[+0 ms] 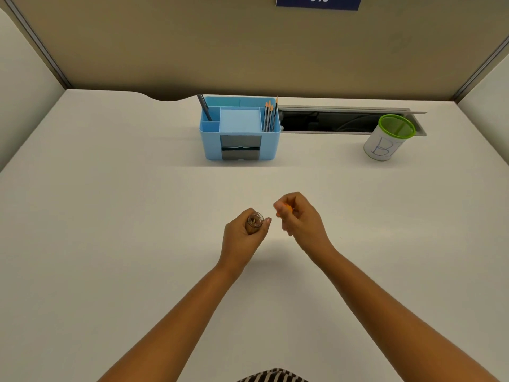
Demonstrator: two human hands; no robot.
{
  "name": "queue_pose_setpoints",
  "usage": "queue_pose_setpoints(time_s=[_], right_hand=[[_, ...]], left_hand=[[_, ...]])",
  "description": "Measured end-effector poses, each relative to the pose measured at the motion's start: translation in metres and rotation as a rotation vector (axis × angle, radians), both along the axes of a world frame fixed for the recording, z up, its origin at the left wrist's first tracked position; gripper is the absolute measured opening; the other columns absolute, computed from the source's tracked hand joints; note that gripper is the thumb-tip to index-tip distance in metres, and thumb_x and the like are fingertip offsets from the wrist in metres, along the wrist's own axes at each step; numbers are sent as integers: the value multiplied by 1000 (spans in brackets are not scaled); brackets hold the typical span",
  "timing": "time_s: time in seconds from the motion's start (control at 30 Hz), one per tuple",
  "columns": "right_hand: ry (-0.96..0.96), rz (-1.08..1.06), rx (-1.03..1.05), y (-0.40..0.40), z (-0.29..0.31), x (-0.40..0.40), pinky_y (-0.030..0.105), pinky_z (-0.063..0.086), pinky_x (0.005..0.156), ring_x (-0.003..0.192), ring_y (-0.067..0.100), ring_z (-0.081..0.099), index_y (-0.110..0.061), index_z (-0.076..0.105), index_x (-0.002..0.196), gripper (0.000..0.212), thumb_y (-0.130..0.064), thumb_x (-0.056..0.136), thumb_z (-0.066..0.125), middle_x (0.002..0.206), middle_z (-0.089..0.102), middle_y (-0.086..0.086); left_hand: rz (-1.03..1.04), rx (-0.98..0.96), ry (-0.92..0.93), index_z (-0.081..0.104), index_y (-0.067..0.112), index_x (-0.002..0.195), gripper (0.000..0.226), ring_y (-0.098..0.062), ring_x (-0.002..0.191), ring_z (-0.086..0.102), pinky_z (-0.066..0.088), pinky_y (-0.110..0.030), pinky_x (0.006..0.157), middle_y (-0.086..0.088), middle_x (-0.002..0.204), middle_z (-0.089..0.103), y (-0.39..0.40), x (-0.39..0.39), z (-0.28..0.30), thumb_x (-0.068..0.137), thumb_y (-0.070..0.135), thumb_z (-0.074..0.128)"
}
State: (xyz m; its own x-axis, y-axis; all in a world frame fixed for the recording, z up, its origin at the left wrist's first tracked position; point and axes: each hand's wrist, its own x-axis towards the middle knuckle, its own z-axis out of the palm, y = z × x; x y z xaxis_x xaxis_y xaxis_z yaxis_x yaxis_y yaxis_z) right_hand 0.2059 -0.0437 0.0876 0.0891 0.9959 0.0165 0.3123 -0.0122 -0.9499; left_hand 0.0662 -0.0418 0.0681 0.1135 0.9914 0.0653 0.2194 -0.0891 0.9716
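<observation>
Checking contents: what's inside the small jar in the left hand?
Brownish bits show at the mouth of the jar; the left hand wraps its sides, hiding the rest.

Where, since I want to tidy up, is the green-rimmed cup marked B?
In the head view, the green-rimmed cup stands far right on the table, at the right end of the cable slot, right of the blue organiser.

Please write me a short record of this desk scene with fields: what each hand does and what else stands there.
left hand: grips a small jar, mouth up, brownish bits inside
right hand: pinches an orange piece, too blurred to identify
organizer: blue, at the back of the table, pencils in its right side, a pen in its left
cup: green rim, letter B, far right
</observation>
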Motion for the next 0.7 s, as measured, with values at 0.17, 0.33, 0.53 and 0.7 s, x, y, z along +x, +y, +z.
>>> queue_pose_setpoints(time_s=[0.17, 0.33, 0.53, 0.7], right_hand=[[-225, -22, -101, -11, -47, 8, 17, 48, 63, 73, 12, 58, -27, 49, 88, 28, -41, 74, 69, 85, 59, -10], [-264, -127, -63, -16, -67, 14, 17, 46, 71, 81, 8, 59, -27, 50, 88, 17, -30, 81, 66, 89, 62, -9], [-342, -80, -62, -19, -69, 9, 35, 50, 89, 104, 17, 59, -19, 48, 109, 24, -34, 90, 51, 112, 64, -3], [-404, -10, -101, -22, -69, 8, 45, 40, 103, 123, 28, 48, -18, 48, 117, 26, -30, 94, 45, 119, 61, -2]], left_hand=[[-63, -40, -18, 42, 25, 82, 12, 1, 61, 40, 38, -8, 61, 6, 71, 42, -4, -4, -13, 89, 21, 51], [-52, -48, 5, 45, 15, 89, 9, -5, 74, 46, 41, -14, 71, 4, 83, 49, -6, -6, -24, 90, 22, 51], [-77, -64, -10, 52, 30, 102, 15, -10, 104, 56, 45, -22, 87, 11, 112, 58, -7, -3, -24, 87, 28, 54], [-112, -67, -35, 54, 28, 110, 23, -2, 107, 57, 46, -14, 89, 8, 111, 62, -7, -1, -22, 87, 25, 55]])
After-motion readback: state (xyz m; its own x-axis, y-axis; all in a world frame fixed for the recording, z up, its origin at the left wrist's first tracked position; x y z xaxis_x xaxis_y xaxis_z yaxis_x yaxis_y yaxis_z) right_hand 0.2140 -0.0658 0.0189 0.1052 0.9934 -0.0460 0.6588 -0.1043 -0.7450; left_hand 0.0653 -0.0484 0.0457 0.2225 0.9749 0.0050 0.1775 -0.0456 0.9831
